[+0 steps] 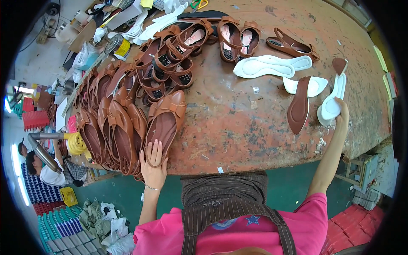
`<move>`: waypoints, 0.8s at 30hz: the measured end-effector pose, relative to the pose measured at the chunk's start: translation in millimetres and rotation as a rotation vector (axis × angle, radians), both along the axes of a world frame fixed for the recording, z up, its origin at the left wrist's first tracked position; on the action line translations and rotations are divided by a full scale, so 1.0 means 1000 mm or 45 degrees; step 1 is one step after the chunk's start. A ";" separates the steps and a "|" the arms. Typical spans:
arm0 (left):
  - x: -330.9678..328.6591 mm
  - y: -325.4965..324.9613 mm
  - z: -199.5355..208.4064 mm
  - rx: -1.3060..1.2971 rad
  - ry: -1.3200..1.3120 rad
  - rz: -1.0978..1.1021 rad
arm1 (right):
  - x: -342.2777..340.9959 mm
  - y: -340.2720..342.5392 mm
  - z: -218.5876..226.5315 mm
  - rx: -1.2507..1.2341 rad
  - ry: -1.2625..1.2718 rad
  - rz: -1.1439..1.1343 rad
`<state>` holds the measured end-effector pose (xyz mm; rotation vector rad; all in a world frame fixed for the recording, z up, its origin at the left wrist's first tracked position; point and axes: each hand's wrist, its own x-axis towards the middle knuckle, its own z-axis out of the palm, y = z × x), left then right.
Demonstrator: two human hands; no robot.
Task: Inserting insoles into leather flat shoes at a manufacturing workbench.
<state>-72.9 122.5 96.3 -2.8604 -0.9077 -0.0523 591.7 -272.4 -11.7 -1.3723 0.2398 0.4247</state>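
Observation:
My left hand (153, 168) lies with its fingers stretched out on the heel end of a brown flat shoe (163, 129) with a bow at the toe. This shoe rests at the right edge of a pile of similar brown shoes (119, 123). On the right side of the table, my right hand (342, 111) grips the edge of a white insole (335, 93); its fingertips are partly hidden. A small brown piece (339, 66) shows at the insole's far end. To the left, a brown insole (299, 106) lies across another white insole (316, 86).
Brown strappy shoes (170, 55) are heaped at the far left, with a pair (238, 40) to their right. A single shoe (293, 44) and stacked white insoles (272, 66) lie farther back. Scissors (199, 4) and a yellow-labelled can (121, 46) sit along the far left edge.

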 end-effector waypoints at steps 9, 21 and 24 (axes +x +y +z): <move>0.026 -0.019 0.106 -0.339 0.563 0.092 | -0.106 0.045 0.088 -0.808 -0.924 0.250; 0.362 0.049 0.005 -0.234 -0.497 -0.329 | -0.243 0.120 0.105 -2.172 -1.493 0.238; 0.394 0.063 -0.012 0.154 -0.605 -0.524 | -0.235 0.100 0.104 -1.920 -1.365 0.108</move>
